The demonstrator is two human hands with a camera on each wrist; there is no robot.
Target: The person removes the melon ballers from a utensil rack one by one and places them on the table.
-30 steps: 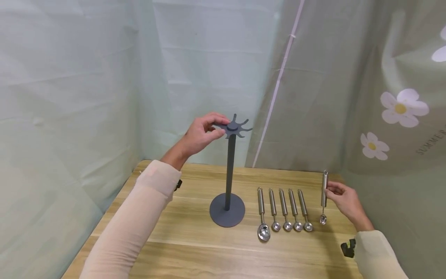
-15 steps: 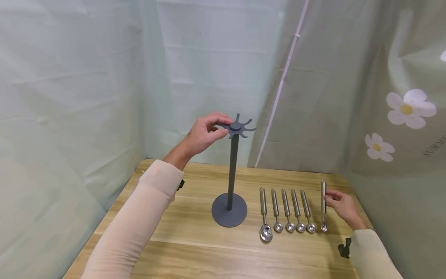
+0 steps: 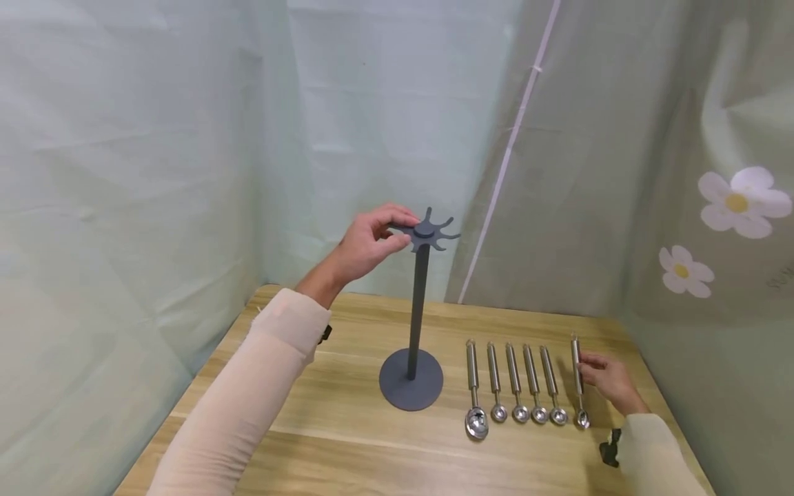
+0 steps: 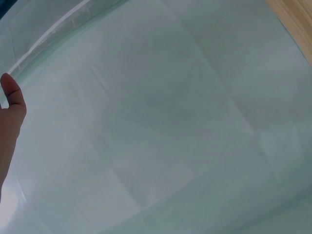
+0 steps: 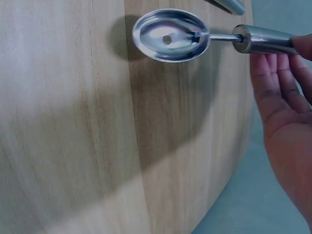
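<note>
A dark grey stand (image 3: pixel 418 310) with a round base rises from the wooden table (image 3: pixel 347 448). My left hand (image 3: pixel 395 231) pinches the edge of its star-shaped hook disc (image 3: pixel 431 233) at the top. To the right of the base, several steel scoops (image 3: pixel 515 382) lie in a row, bowls toward me. My right hand (image 3: pixel 588 366) holds the handle of the rightmost scoop (image 3: pixel 578 382), which lies on the table at the row's right end. The right wrist view shows that scoop's bowl (image 5: pixel 170 35) on the wood, with my fingers (image 5: pixel 278 83) under its handle. In the left wrist view only a fingertip (image 4: pixel 12 97) appears.
Pale green curtains (image 3: pixel 155 138) close in the table on the left and behind. A flower-printed curtain (image 3: pixel 713 207) hangs on the right, close to the table's right edge. Bare wood lies in front of the stand.
My right hand has lowered the scoop from nearly upright down onto the table beside the row. The left hand has stayed on the hook disc.
</note>
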